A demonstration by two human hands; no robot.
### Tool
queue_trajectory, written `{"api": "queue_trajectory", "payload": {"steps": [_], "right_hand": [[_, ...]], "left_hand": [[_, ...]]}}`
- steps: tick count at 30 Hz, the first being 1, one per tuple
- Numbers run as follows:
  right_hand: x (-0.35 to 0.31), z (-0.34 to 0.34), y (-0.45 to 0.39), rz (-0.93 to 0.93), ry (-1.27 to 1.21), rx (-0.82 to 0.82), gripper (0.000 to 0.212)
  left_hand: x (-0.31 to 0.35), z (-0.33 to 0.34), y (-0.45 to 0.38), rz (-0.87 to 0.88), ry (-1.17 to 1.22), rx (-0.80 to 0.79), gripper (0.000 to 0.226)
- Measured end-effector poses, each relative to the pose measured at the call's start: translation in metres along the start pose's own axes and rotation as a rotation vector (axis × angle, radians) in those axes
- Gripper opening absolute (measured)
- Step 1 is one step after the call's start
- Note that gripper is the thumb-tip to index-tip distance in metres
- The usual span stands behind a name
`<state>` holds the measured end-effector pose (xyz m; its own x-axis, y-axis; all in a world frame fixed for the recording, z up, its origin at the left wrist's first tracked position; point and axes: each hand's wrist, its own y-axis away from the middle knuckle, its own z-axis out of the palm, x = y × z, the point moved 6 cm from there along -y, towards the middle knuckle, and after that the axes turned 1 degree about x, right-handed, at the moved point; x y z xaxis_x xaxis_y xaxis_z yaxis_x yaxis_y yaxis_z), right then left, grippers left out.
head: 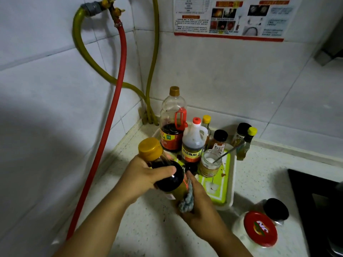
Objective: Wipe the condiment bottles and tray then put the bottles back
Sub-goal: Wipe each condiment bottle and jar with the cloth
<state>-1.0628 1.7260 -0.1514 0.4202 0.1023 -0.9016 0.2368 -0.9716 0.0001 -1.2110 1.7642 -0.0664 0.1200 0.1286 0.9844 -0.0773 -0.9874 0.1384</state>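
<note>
Head view: left hand [143, 175] grips a dark bottle [167, 173] with a gold cap, tilted, held above the desk [148, 229] just left of the tray [229, 191]. Right hand [200, 208] curls round a grey cloth [186, 201] pressed against the bottle's lower side. On the tray stand a large soy bottle [171, 123], a vinegar jug [193, 143] and an open jar [210, 163] holding a spoon. A red-lidded jar [259, 229] stands on the desk at right.

Glossy dark bottle [168, 175]; fuzzy grey cloth [186, 201]; speckled stone counter [259, 175].
</note>
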Motion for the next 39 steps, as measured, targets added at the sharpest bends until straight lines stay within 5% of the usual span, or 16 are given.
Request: {"api": "queue_trajectory", "payload": {"steps": [5,8,12,19,24,28,31,39], "right_hand": [[-0.045,0.014,-0.005,-0.183,0.202,0.163,0.104],[-0.052,0.017,-0.005,-0.252,0.285,0.149,0.101],[-0.033,0.014,-0.007,-0.253,0.28,0.121,0.082],[0.018,0.005,-0.004,-0.067,0.043,0.139,0.095],[0.023,0.003,-0.008,-0.015,-0.123,0.202,0.091],[0.018,0.0,-0.007,-0.008,-0.278,0.174,0.089],[0.011,-0.006,-0.008,-0.006,-0.303,0.105,0.087],[0.013,-0.014,-0.005,0.017,-0.305,-0.013,0.088]], "left_hand": [[-0.009,0.007,0.0,-0.024,0.091,0.187,0.003],[-0.006,0.008,0.0,0.017,0.082,0.216,0.018],[-0.016,0.001,-0.004,-0.052,0.055,0.234,0.004],[-0.02,-0.015,-0.004,-0.123,0.068,0.308,0.007],[-0.014,-0.005,-0.004,-0.115,0.088,0.162,0.014],[-0.012,0.012,-0.004,-0.085,-0.04,-0.216,0.068],[-0.017,0.011,-0.007,-0.094,-0.066,-0.361,0.082],[-0.019,0.01,-0.012,-0.05,0.026,-0.131,0.068]]}}
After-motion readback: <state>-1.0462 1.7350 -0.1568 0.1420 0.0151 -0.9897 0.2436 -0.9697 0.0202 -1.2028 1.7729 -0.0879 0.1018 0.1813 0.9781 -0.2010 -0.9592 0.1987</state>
